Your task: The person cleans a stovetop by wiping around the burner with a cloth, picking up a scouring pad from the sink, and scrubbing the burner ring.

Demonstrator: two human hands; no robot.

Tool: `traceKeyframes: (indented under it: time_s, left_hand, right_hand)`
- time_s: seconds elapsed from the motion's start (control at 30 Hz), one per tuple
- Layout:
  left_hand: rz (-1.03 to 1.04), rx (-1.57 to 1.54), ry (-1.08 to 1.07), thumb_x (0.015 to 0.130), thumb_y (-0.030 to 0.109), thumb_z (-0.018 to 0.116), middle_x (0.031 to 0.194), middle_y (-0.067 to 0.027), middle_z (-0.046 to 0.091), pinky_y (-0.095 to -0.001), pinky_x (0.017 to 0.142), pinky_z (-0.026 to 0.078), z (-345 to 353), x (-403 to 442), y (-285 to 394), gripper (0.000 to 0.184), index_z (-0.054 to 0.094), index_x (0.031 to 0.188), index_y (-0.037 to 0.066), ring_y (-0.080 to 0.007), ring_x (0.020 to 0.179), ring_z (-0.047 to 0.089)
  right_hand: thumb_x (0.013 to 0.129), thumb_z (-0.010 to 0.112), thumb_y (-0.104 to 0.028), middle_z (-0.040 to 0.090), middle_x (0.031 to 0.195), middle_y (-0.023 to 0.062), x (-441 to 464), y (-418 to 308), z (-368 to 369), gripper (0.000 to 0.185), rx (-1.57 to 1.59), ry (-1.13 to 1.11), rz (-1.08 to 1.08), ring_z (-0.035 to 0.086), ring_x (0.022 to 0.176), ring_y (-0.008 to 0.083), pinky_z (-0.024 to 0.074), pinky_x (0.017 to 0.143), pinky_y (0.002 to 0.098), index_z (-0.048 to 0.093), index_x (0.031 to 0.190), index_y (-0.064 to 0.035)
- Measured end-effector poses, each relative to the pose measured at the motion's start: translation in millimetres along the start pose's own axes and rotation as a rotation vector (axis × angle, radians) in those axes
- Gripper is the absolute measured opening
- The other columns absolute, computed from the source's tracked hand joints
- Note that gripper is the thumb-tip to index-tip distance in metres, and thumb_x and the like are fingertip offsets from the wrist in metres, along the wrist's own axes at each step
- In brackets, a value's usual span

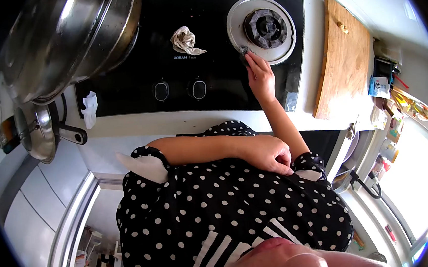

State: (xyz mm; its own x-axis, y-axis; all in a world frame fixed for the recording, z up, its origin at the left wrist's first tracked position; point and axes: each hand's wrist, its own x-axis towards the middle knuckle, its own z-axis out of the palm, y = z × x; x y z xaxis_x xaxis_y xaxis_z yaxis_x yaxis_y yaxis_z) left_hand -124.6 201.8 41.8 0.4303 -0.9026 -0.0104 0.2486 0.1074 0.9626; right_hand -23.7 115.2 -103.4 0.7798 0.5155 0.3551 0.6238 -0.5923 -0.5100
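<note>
My right hand (261, 78) reaches forward to the burner, its fingers closed on a dark, frayed scrubber (244, 50) that looks like steel wool. The scrubber touches the near left rim of the round metal burner plate (238, 20), which surrounds a dark burner head (266, 28). My left arm lies across my body. My left hand (270, 154) is curled up beside the right sleeve (310, 169); whatever its fingers hold, if anything, is hidden. A crumpled whitish cloth (186, 41) rests on the black glass cooktop (200, 5), left of the burner.
Large metal pots (73, 39) stand on the left of the cooktop. Two knobs (161, 91) sit along its front. White crumpled tissue (90, 110) lies at the front left corner, near a hanging lidded pan (42, 130). A wooden cutting board (343, 60) stands to the right.
</note>
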Motion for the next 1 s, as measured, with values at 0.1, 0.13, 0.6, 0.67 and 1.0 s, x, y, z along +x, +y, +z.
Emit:
traceKeyframes:
  time_s: [0.1, 0.13, 0.6, 0.67, 1.0]
  left_hand:
    - [0.000, 0.034, -0.005, 0.087, 0.036, 0.054, 0.095, -0.0095, 0.060, -0.0319, 0.076, 0.044, -1, 3, 0, 0.037, 0.066, 0.090, 0.002, -0.0228, 0.087, 0.058]
    - [-0.006, 0.051, 0.007, 0.087, 0.036, 0.055, 0.095, -0.0098, 0.060, -0.0319, 0.076, 0.044, 0, 4, 1, 0.037, 0.066, 0.090, 0.002, -0.0231, 0.087, 0.058]
    - [-0.001, 0.044, 0.004, 0.086, 0.036, 0.055, 0.095, -0.0101, 0.060, -0.0322, 0.075, 0.045, -1, -7, 2, 0.036, 0.066, 0.090, 0.002, -0.0231, 0.085, 0.058]
    - [0.064, 0.060, 0.019, 0.086, 0.037, 0.055, 0.095, -0.0102, 0.060, -0.0319, 0.075, 0.044, -1, -7, -2, 0.037, 0.066, 0.090, 0.002, -0.0232, 0.085, 0.058]
    - [0.045, 0.061, 0.004, 0.086, 0.038, 0.054, 0.095, -0.0102, 0.060, -0.0315, 0.075, 0.044, -2, -11, 3, 0.038, 0.066, 0.093, 0.003, -0.0234, 0.086, 0.058]
  right_hand:
    - [0.073, 0.062, 0.003, 0.063, 0.102, 0.0089, 34, -1, 26, 0.029, 0.101, 0.032, -0.058, 0.061, 0.088, 0.0267, 0.0491, 0.078, 0.0330, 0.065, 0.100, -0.0055]
    - [0.075, 0.061, 0.002, 0.063, 0.100, 0.0089, 49, -1, 35, 0.025, 0.086, 0.044, -0.059, 0.061, 0.088, 0.0268, 0.0492, 0.076, 0.0334, 0.065, 0.099, -0.0055]
    - [0.072, 0.061, 0.002, 0.063, 0.096, 0.0058, 54, 3, 27, 0.025, -0.076, 0.001, -0.153, 0.059, 0.086, 0.0253, 0.0495, 0.075, 0.0319, 0.067, 0.094, -0.0057]
    - [0.071, 0.061, 0.003, 0.063, 0.096, 0.0056, 23, 5, 5, 0.026, -0.136, -0.039, -0.173, 0.059, 0.086, 0.0249, 0.0497, 0.075, 0.0321, 0.068, 0.094, -0.0060]
    - [0.077, 0.058, -0.003, 0.062, 0.096, 0.0024, 36, -3, 17, 0.020, -0.182, -0.105, -0.176, 0.057, 0.087, 0.0245, 0.0503, 0.073, 0.0320, 0.067, 0.094, -0.0079]
